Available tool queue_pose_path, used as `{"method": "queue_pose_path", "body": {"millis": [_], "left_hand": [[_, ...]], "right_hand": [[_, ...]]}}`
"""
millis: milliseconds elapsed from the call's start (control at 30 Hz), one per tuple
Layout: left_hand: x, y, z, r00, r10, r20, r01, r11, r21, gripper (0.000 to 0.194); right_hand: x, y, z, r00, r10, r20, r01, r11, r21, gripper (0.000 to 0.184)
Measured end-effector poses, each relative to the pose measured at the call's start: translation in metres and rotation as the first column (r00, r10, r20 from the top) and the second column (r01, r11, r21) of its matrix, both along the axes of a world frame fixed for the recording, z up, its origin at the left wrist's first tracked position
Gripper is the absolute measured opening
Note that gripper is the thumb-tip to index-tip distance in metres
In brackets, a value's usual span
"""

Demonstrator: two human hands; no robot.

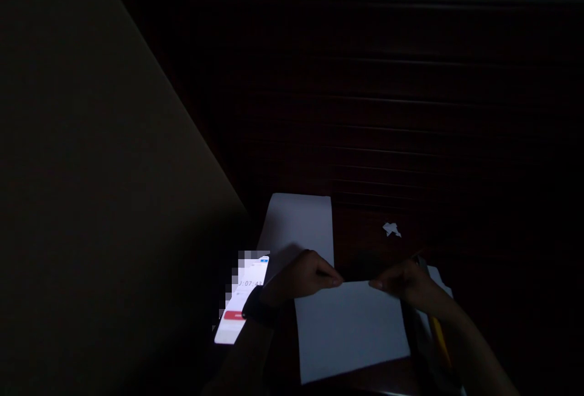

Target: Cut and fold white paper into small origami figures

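Note:
A white sheet of paper [351, 332] hangs or lies in front of me, with its far edge between my two hands. My left hand [308, 274], a dark band on its wrist, pinches that edge left of its middle. On the right, my right hand [406, 283] pinches the same edge with thumb and finger. A short gap separates the two grips. Behind my left hand a second white sheet or pad [301, 222] lies on the dark table.
A lit phone [241, 298] showing a timer is at the left, partly behind my left wrist. A small folded or torn white paper piece [391, 229] lies beyond my right hand. A yellow, stick-like object [440, 341] is beneath my right forearm. A wall [114, 171] rises at left.

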State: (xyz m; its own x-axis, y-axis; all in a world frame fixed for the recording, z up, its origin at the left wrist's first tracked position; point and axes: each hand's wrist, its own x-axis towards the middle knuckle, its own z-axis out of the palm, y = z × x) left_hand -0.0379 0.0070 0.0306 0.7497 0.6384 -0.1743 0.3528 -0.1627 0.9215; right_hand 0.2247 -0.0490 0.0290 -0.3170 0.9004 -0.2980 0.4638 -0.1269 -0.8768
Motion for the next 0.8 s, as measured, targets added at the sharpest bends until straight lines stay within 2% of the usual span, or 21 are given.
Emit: {"method": "queue_pose_path", "body": {"millis": [167,300,600,800], "left_hand": [[0.008,-0.004,0.001,1.000,0.002,-0.023,-0.001,0.998,0.063,0.023],[0.009,-0.005,0.003,1.000,0.026,0.011,-0.027,0.999,0.040,0.023],[-0.002,-0.001,0.008,0.999,0.037,0.004,-0.037,0.999,0.004,0.026],[-0.029,0.014,0.005,0.999,0.036,-0.035,-0.033,0.995,0.090,0.026]], "right_hand": [[-0.005,0.001,-0.002,0.991,-0.130,0.028,0.128,0.989,0.071,0.037],[0.001,0.002,-0.002,0.970,-0.236,0.056,0.231,0.970,0.080,0.036],[0.028,-0.001,0.010,0.951,-0.284,-0.121,0.287,0.958,0.005,0.035],[0.036,-0.001,0.009,0.926,-0.338,-0.167,0.342,0.940,-0.005,0.028]]}}
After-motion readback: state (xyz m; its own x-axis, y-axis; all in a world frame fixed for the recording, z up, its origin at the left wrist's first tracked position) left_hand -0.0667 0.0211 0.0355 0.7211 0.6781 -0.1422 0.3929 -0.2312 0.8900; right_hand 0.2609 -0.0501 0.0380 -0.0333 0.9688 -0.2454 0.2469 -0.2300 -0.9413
